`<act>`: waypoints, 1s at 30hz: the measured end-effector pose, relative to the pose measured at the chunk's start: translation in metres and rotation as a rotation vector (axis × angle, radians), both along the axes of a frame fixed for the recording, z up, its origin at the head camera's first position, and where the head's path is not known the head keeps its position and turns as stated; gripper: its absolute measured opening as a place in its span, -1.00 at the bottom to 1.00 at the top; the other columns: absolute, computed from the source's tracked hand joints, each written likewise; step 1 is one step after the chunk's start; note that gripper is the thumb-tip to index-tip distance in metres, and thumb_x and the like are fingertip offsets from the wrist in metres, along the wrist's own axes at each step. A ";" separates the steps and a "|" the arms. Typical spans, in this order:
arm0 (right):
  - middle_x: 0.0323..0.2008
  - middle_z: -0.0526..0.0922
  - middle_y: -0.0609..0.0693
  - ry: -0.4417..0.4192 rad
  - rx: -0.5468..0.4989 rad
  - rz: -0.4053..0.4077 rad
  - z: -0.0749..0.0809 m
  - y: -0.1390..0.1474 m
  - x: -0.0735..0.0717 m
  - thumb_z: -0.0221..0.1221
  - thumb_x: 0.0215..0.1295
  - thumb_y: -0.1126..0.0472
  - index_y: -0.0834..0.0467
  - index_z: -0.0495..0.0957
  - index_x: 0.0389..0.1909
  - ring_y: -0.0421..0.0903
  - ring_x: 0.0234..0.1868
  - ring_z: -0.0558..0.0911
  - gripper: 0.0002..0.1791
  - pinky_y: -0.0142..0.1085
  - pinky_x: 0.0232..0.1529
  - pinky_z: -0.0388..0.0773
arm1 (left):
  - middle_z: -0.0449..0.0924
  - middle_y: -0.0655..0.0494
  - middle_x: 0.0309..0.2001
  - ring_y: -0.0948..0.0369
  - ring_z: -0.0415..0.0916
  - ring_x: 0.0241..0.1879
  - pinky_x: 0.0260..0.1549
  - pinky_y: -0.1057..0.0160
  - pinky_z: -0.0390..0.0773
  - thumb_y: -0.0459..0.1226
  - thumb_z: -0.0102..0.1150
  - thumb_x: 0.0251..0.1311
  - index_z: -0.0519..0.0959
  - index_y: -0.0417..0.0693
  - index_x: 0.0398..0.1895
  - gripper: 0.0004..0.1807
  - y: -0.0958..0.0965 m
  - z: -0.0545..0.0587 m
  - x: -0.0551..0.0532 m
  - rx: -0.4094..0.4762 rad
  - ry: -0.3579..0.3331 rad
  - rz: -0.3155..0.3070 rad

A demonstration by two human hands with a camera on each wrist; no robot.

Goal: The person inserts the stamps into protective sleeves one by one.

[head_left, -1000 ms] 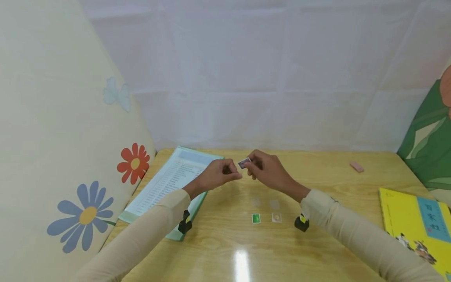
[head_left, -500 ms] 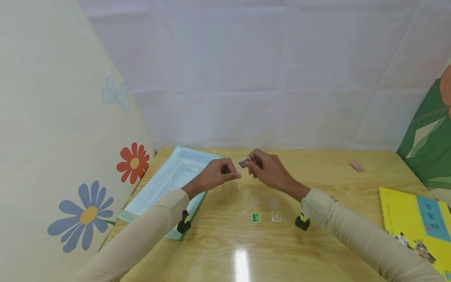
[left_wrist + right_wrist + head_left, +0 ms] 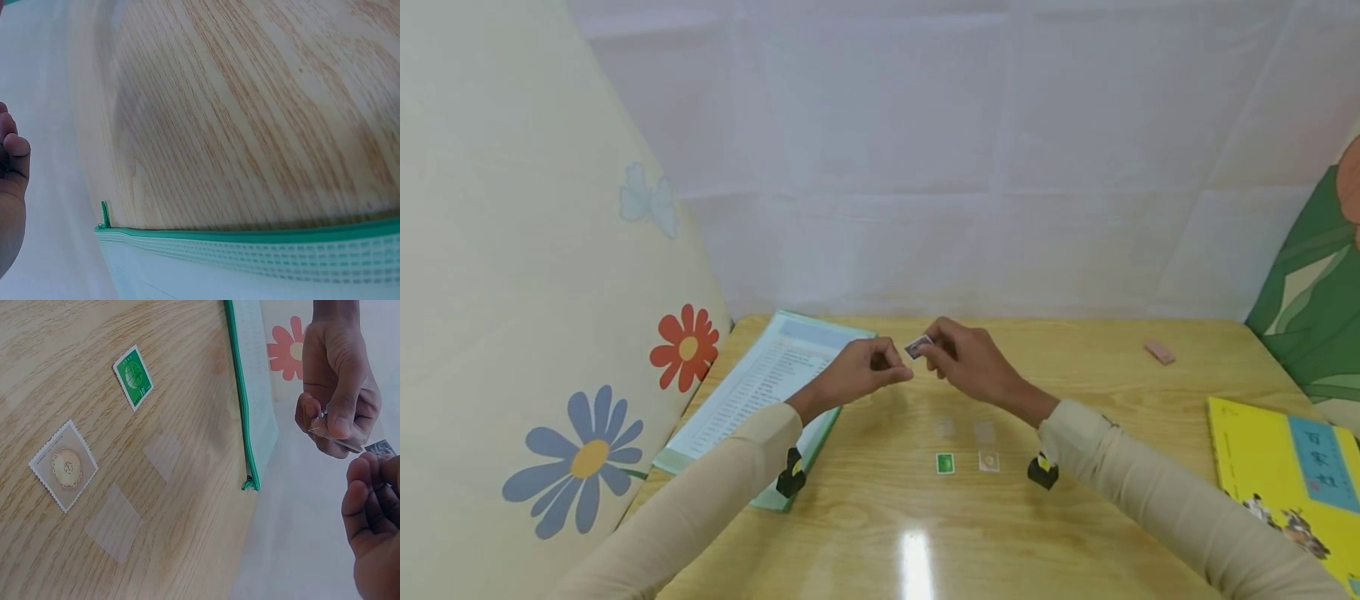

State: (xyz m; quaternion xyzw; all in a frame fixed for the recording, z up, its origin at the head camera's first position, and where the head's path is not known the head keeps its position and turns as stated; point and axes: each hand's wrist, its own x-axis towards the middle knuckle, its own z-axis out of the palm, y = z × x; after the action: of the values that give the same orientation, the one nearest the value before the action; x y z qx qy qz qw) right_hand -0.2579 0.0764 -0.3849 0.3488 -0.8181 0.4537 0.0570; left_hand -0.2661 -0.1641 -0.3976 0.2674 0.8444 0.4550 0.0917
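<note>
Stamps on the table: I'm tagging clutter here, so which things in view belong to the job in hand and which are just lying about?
Probably part of the job:
dark stamp, pinched by the right hand
clear piece in the left hand
green stamp
pale stamp
two clear squares

Seemingly just lying about:
green-edged zip pouch
yellow book
pink block

Here's a dark, rectangular paper stamp [image 3: 916,347] bordered white, a vivid green paper stamp [image 3: 945,463] edged white, brown grain streaking the tan wooden tabletop [image 3: 1097,375], look, bright yellow rectangular book [image 3: 1262,467]!
</note>
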 end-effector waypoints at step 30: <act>-0.45 0.61 -0.13 0.026 0.164 0.040 0.006 0.002 -0.001 0.09 0.55 0.10 0.03 0.54 -0.08 -0.21 -0.61 0.51 -0.88 -0.27 -0.54 0.49 | 0.66 0.15 -0.21 -0.13 0.63 -0.20 -0.28 0.05 0.60 -0.09 0.27 0.36 0.57 0.01 -0.28 -0.81 0.007 0.004 0.004 -0.018 0.006 -0.042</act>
State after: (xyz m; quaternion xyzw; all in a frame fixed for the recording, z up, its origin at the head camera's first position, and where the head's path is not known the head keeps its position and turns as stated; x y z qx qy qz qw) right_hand -0.2591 0.0783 -0.3792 0.3746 -0.8445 0.3817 0.0296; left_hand -0.2622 -0.1569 -0.3938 0.2855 0.8430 0.4445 0.1009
